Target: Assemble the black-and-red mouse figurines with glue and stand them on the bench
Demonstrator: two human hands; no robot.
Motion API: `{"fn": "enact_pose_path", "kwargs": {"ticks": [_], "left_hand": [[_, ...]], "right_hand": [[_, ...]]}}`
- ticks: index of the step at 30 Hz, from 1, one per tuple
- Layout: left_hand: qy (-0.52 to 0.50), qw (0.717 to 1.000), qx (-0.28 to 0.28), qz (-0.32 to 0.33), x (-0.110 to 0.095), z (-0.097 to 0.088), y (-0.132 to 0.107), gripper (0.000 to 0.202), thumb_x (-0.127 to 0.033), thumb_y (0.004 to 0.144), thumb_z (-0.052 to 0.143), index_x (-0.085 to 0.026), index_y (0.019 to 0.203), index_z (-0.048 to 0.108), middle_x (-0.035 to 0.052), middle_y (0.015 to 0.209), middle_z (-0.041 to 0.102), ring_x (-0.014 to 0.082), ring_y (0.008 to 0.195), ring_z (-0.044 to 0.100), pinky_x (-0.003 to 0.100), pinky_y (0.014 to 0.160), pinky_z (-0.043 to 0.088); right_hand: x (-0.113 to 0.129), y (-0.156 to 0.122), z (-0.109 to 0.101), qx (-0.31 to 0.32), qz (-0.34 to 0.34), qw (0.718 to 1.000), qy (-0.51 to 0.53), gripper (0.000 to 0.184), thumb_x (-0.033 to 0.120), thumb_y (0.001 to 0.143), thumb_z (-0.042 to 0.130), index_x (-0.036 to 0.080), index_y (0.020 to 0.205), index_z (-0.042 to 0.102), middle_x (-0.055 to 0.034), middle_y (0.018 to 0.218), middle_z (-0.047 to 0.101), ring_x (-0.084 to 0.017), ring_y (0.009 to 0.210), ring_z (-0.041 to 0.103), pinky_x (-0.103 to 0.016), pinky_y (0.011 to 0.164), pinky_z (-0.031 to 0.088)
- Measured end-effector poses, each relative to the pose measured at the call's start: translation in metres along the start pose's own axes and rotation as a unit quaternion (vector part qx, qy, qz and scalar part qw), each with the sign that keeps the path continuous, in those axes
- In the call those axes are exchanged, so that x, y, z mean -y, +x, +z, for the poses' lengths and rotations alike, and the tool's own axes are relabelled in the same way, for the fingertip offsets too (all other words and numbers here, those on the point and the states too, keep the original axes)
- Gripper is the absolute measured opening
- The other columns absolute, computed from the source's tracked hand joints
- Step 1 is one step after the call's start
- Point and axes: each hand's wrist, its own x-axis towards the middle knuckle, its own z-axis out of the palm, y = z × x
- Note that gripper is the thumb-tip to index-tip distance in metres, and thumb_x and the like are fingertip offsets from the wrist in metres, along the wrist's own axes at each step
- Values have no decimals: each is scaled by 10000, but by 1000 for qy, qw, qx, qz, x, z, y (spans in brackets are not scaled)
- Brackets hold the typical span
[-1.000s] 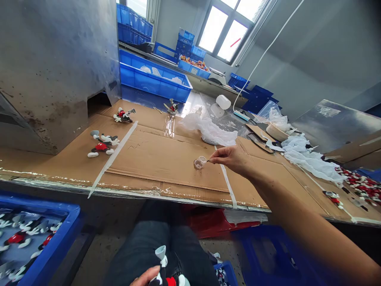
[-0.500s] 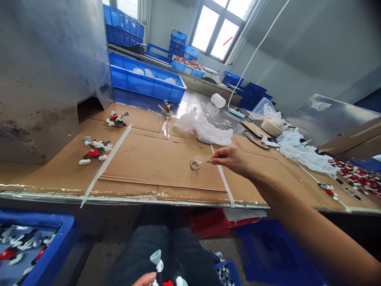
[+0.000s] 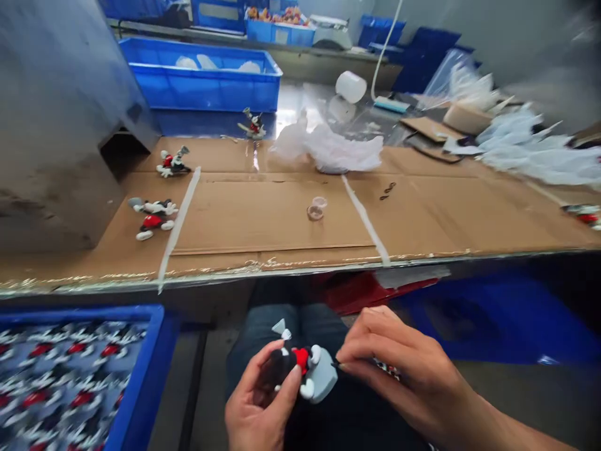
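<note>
Figure (image 3: 300, 369) of hard glossy plastic, black with red shorts and a pale grey foot, sits above the lap (image 3: 263, 322), cupped in the left hand (image 3: 263, 394), its fingers curled around it. Right hand (image 3: 399, 369) pinches a thin dark point (image 3: 336, 364) just beside it. Off to the left, a blue crate (image 3: 157, 351) holds many blurred figures (image 3: 75, 382); on corrugated cardboard (image 3: 272, 219) beyond sits a small clear cup (image 3: 315, 213).
</note>
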Motion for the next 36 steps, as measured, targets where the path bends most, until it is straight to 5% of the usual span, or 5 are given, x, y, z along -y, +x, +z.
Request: {"fn": "enact_pose_path", "kwargs": {"ticks": [7,18,26,36], "left_hand": [[24,1000,4,-5,0,-2,-9,332,-230,625,888,-203,935,772,7,807,798,114,711,724,113,619,540],[43,997,46,-51,-4,-4,-14,319,-235,658,861,-199,961,769,28,836,814,141,751,744,152,673,578],[84,991,94,-50,-2,-11,-11,296,-169,709,828,-250,988,771,-32,833,812,96,743,736,98,659,561],[89,992,81,-49,-5,-10,-11,287,-178,680,834,-233,956,779,-28,819,806,98,721,723,107,648,554]], "right_hand": [[-2,-23,35,-29,14,999,11,206,81,930,575,265,1008,626,-24,883,679,-183,806,626,-329,708,509],[-3,-25,35,28,24,999,0,194,61,939,533,219,981,637,-19,862,682,-151,756,646,-254,679,530],[0,-26,33,42,28,998,-28,185,43,933,511,168,915,647,-27,841,655,-146,746,615,-250,668,514],[1,-26,34,52,18,997,-45,185,44,954,504,159,920,645,-41,853,655,-150,756,618,-258,680,520]]}}
